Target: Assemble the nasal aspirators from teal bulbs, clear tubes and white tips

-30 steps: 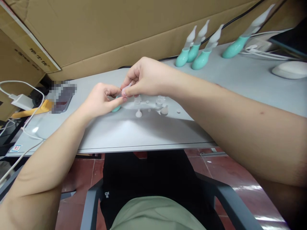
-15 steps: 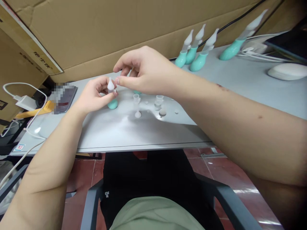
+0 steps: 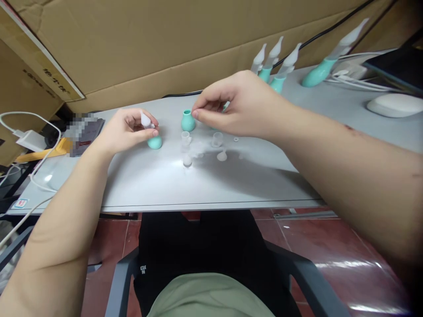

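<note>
My left hand (image 3: pixel 124 128) grips a nasal aspirator (image 3: pixel 154 141) with a teal bulb and a white tip, its base at the table and the tip leaning left. Above the table, my right hand (image 3: pixel 239 101) is closed in a pinch; anything between its fingertips is too small to make out. Just left of those fingertips stands a teal bulb (image 3: pixel 188 122) with an open neck. Part of another teal bulb (image 3: pixel 226 105) shows behind my right hand. In front lie a clear tube (image 3: pixel 186 138), a second clear tube (image 3: pixel 217 139) and a white tip (image 3: pixel 222 156).
Several assembled aspirators (image 3: pixel 319 72) stand toward the back right. A white mouse (image 3: pixel 395 105), cables and a dark device occupy the right end. At left are a white charger (image 3: pixel 32 141) and a yellow-handled tool (image 3: pixel 44 152). Cardboard (image 3: pixel 158 48) walls the back; a small white ring (image 3: pixel 235 139) lies mid-table.
My right hand has moved right, away from the aspirator in my left hand, uncovering the open teal bulb. The held aspirator now tilts further left.
</note>
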`<state>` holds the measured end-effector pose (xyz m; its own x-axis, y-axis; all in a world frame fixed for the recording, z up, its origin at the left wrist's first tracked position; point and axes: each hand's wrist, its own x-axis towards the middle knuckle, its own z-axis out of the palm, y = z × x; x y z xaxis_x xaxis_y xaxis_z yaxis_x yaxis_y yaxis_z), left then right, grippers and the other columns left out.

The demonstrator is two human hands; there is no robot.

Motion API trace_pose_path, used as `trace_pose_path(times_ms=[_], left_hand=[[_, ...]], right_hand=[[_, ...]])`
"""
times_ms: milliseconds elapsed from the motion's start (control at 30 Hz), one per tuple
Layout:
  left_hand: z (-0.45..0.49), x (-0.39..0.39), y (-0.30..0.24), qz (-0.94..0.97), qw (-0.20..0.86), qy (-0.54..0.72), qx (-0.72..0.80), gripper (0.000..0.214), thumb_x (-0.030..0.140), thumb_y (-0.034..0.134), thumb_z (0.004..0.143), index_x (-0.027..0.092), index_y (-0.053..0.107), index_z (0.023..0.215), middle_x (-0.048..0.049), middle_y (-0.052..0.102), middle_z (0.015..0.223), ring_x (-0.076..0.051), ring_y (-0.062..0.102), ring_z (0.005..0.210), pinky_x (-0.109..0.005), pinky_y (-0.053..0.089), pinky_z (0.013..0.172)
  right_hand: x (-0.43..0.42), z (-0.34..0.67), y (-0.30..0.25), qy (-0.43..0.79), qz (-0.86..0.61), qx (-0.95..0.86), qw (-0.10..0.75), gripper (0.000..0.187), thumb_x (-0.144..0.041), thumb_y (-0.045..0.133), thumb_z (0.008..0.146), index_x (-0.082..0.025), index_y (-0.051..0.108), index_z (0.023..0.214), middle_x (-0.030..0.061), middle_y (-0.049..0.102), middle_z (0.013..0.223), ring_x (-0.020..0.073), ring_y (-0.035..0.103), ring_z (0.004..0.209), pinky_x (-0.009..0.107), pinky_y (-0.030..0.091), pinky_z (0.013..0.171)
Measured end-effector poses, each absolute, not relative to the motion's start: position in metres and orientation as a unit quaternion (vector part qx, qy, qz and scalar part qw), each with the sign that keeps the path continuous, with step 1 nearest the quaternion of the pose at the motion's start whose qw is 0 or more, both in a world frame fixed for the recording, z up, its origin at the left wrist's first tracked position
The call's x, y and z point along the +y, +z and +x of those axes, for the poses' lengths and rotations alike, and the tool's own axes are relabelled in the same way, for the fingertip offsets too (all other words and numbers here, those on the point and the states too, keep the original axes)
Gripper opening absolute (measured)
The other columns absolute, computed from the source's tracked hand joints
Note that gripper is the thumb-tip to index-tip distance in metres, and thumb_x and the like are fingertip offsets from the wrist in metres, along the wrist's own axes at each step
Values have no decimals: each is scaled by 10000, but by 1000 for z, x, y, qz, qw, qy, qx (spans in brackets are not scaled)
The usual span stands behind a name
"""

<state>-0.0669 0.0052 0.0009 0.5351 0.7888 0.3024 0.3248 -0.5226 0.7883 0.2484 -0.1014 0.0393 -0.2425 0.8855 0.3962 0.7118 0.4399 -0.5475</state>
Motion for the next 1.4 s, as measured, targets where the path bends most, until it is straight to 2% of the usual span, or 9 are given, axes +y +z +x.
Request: trace_pose_path(times_ms=[133,333,500,700,800,900,1033,1167,1400], left_hand=[[-71,11,-4,817,284,353,358,379,483,1044,826,233,886,1063,-72,886,935,-211,751,772,-350,583,682],[-85,32,-8,812,250,385,360,506,505,1108,895,243,851,1243,-54,918,1077,-225,818,944,-453,689,878],[-88,35,-11,814,245,360,385,568,395,1139,866,174,848,1301,-37,885,1024,-173,730,844,-410,600,807],[-91,49,-21,836,204,384,334,1202,953,1187,742,238,722,1590,-62,836,1181,-245,767,1031,-447,641,897],[-93,52,-23,833,166,432,304,1363,1063,1111,752,318,588,1767,-95,817,1419,-275,744,1204,-466,643,1011],[-90,39,-13,829,99,483,265,1294,1126,931,914,331,519,1848,-103,751,1549,-317,714,1427,-499,612,1179],[-71,5,9,826,-14,506,248,1173,1194,598,1067,304,503,1825,-83,684,1617,-331,665,1594,-511,566,1153],[-30,-28,26,905,15,337,260,1215,1186,839,932,327,624,1763,-76,774,1406,-412,552,1808,-517,570,1135],[-4,-50,21,923,92,284,242,791,947,966,1000,343,831,1492,-87,850,1223,-360,841,1413,-446,648,944]], right_hand=[[-103,257,31,135,-506,-777,350,250,-175,741,1136,-301,865,960,49,875,959,253,764,904,428,633,922],[-98,265,27,160,-504,-763,371,183,-227,871,1107,-308,860,943,41,918,988,284,778,974,436,651,1013],[-92,266,24,112,-511,-770,366,296,-147,722,1141,-295,847,918,30,914,986,244,799,941,415,617,955],[-96,265,24,137,-504,-775,356,225,-239,769,1142,-320,844,946,23,912,976,265,772,935,430,648,1004],[-98,264,24,143,-507,-773,354,225,-236,760,1125,-326,830,931,19,889,947,245,729,904,409,636,984],[-96,263,23,146,-503,-772,359,245,-230,724,1120,-322,819,914,31,847,918,238,706,897,399,603,959],[-95,265,22,161,-502,-774,350,174,-342,836,1092,-343,832,918,33,886,963,290,752,951,438,628,994],[-99,265,22,162,-492,-780,350,160,-354,790,1107,-330,880,977,55,915,1046,300,789,973,459,647,1028],[-100,266,26,165,-447,-850,227,159,-255,860,1051,-366,946,977,25,932,1053,343,824,1254,508,672,1244]])
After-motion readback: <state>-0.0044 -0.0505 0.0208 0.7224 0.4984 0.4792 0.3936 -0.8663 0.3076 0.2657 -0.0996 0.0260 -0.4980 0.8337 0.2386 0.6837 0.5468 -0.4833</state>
